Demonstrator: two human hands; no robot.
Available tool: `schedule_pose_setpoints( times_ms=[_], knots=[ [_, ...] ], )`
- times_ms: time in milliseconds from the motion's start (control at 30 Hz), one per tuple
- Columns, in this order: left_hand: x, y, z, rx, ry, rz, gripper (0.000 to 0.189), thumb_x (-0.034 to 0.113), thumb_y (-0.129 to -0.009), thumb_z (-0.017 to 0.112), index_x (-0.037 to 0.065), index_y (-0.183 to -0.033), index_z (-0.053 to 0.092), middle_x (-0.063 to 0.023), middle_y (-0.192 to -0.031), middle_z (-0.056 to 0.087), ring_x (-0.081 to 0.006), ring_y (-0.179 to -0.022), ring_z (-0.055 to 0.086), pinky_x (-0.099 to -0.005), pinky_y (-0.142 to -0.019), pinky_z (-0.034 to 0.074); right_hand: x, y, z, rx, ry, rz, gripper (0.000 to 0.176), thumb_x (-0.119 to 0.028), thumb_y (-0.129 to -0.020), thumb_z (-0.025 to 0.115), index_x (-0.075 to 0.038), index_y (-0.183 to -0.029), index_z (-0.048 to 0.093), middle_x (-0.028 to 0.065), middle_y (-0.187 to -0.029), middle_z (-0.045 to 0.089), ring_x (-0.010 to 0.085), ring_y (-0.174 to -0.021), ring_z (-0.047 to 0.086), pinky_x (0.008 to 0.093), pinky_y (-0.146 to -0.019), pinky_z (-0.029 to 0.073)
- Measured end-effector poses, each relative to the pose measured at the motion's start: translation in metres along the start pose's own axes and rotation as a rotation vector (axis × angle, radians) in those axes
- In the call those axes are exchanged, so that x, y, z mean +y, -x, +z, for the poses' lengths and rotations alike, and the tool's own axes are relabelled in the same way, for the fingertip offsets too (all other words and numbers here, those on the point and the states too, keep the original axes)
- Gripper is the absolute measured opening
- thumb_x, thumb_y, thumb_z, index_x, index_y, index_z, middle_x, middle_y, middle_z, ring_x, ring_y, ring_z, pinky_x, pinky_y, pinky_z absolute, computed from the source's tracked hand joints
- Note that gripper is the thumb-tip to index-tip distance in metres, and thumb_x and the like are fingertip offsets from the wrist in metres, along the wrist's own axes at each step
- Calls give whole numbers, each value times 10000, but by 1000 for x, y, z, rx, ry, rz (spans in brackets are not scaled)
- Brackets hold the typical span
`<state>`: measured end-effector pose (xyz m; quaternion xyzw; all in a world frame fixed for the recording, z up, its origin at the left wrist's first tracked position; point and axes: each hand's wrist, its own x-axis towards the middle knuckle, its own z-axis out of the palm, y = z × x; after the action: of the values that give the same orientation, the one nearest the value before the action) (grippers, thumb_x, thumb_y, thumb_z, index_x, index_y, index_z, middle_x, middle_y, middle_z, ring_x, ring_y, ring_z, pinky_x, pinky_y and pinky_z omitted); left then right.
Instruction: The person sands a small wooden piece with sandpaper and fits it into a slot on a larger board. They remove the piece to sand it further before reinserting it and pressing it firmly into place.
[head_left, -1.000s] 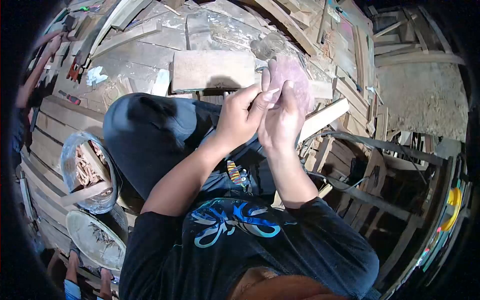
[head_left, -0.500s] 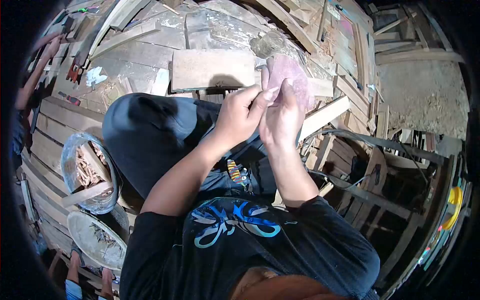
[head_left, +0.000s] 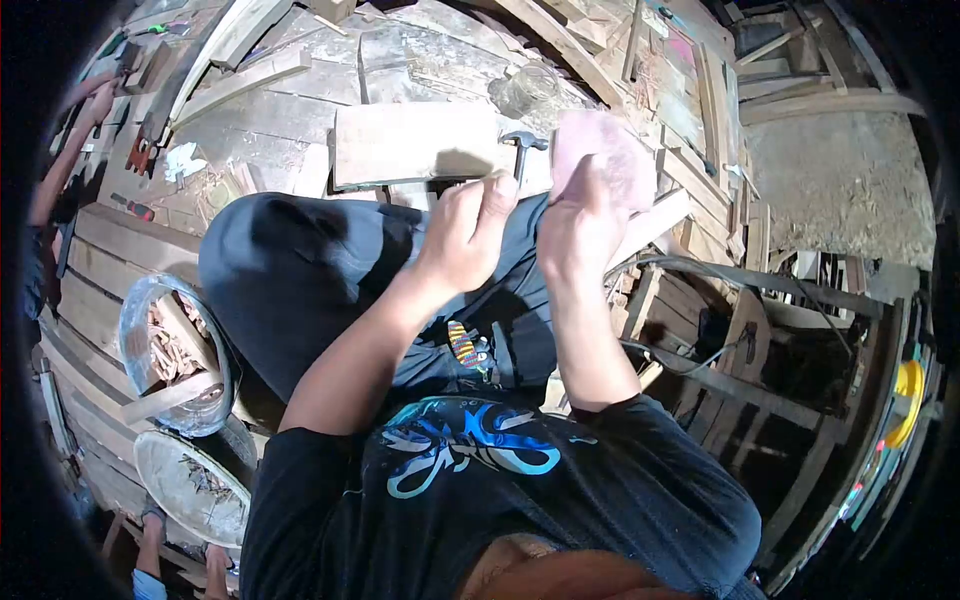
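My right hand point(head_left: 578, 235) is closed on a pink, mottled, flexible sheet point(head_left: 622, 165), with the thumb lying over its near side. My left hand point(head_left: 465, 232), apart from the sheet, has its fingers curled in and the thumb pressed toward them; I cannot tell whether anything is in it. Just beyond the left thumb is a small hammer point(head_left: 524, 152), dark-headed, with the lower end of its handle passing out of sight near my hand. A pale, thick wooden board point(head_left: 415, 140) lies flat in front of my bent leg.
Left of my leg stand a bucket point(head_left: 126, 345) of wood offcuts and a pale basin point(head_left: 165, 485) with debris. A screwdriver point(head_left: 133, 207) lies on the planks. Timber lengths point(head_left: 570, 50) border the far side. Another person's arm point(head_left: 75, 140) shows at far left.
My left hand has come off the pink sheet and drawn left. My right hand has shifted right with the sheet, whose face now shows more. The hammer has come into view between them.
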<state>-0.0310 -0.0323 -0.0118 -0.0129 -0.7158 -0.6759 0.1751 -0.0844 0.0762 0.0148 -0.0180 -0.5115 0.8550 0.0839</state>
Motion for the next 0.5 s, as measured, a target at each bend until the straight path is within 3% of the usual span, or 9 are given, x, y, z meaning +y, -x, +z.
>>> schedule_pose_setpoints(
  times_ms=[133, 167, 233, 267, 333, 367, 500],
  knots=[
    [-1, 5, 5, 12, -48, 32, 255, 249, -1004, 527, 17, -927, 600, -207, -779, 633, -414, -744, 636, -446, -630, 481, 3, 20, 5, -75, -84, 94, 294, -48, -1001, 521, -13, -1293, 507, 105, -1184, 618, 172, -1047, 616, 326, -883, 519],
    [-2, 5, 5, 20, -55, 40, 246, 249, -1000, 536, 22, -934, 603, -206, -776, 635, -412, -739, 640, -445, -622, 482, 0, 23, 12, -97, -169, 78, 278, -41, -997, 531, -30, -1275, 518, 79, -1122, 636, 144, -950, 633, 286, -738, 539],
    [-8, 4, 5, -1, -99, 80, 256, 277, -990, 561, 33, -938, 623, -203, -751, 634, -405, -719, 647, -445, -594, 485, -2, 22, 16, -58, -122, 71, 267, -34, -996, 531, -28, -1263, 523, 71, -1090, 641, 133, -898, 632, 263, -662, 527],
    [-9, 4, 6, -21, -93, 87, 264, 267, -998, 552, 18, -968, 633, -196, -749, 628, -359, -698, 645, -414, -603, 482, -3, 21, 16, -38, -96, 65, 262, -30, -995, 531, -26, -1257, 525, 68, -1074, 643, 127, -872, 632, 252, -624, 521],
    [-9, 4, 7, -54, -79, 104, 287, 248, -1013, 534, -14, -1028, 652, -183, -745, 615, -268, -656, 640, -354, -621, 478, -4, 22, 14, -70, -78, 55, 240, -57, -1004, 527, -16, -1240, 531, 70, -1067, 638, 136, -906, 625, 285, -730, 524],
    [-8, 4, 6, -42, -85, 92, 294, 239, -1012, 530, -6, -1097, 669, -194, -765, 629, -289, -677, 655, -366, -630, 484, -3, 23, 16, -59, -67, 48, 235, -63, -1008, 523, -13, -1237, 531, 72, -1064, 637, 139, -911, 623, 296, -760, 523],
    [-5, 9, 5, -69, -2, 42, 241, 185, -999, 532, -14, -1031, 664, -201, -751, 613, -327, -653, 639, -381, -611, 481, 2, 16, 7, -57, -36, 76, 252, -90, -1023, 503, 11, -1253, 520, 99, -1119, 625, 171, -978, 621, 326, -866, 505]
  ],
)
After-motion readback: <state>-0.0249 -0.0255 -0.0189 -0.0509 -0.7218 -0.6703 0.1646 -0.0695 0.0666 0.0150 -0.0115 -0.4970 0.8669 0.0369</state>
